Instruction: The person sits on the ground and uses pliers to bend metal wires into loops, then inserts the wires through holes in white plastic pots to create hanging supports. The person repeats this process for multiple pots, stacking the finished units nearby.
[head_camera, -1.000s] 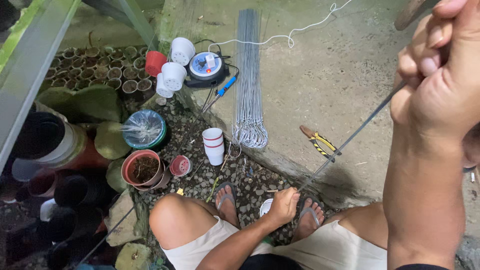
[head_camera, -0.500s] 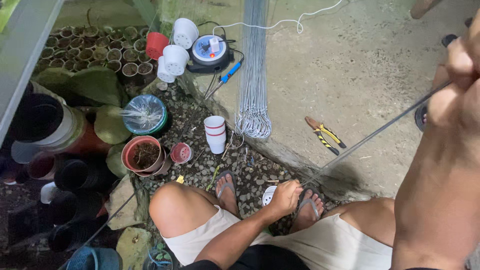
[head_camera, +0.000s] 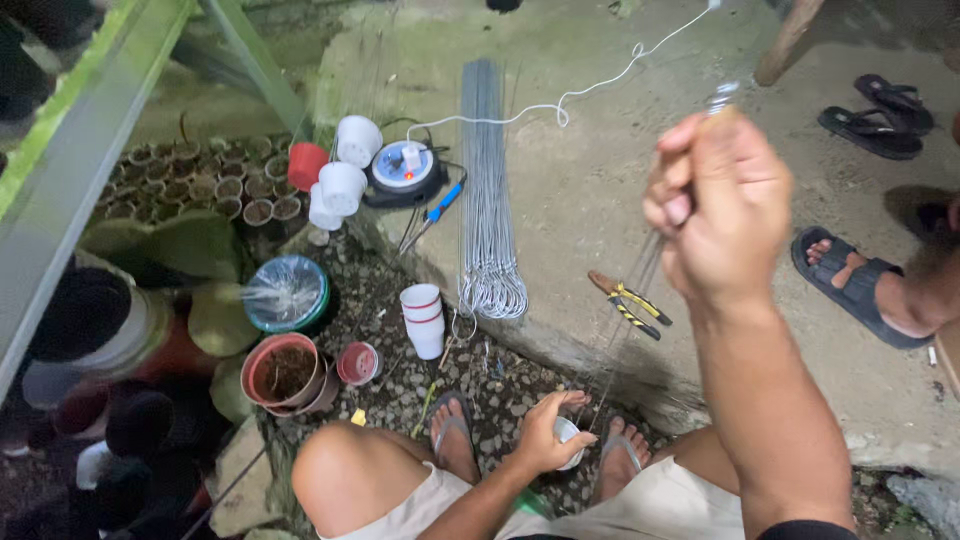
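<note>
My right hand (head_camera: 720, 205) is raised close to the camera, fingers closed on thin metal wires (head_camera: 640, 290). The wires slant down to a small white cup (head_camera: 572, 432) on the gravel between my sandalled feet. My left hand (head_camera: 543, 435) rests over that cup and grips its rim. A twisted wire end (head_camera: 720, 97) pokes out above my right fist. A long bundle of hooked wires (head_camera: 490, 190) lies on the concrete slab beyond my feet. Yellow-handled pliers (head_camera: 630, 300) lie beside it.
A stack of white cups (head_camera: 424, 320) stands on the gravel. A cord reel (head_camera: 402, 170), a blue screwdriver (head_camera: 440, 205), white pots (head_camera: 345, 180) and small plant pots (head_camera: 200, 185) sit behind. Terracotta pots (head_camera: 285, 372) are on the left. Another person's sandalled foot (head_camera: 860, 285) is on the right.
My right hand has moved left and nearer the middle of the view, raising the wires to a steeper angle. My left hand stays on the cup.
</note>
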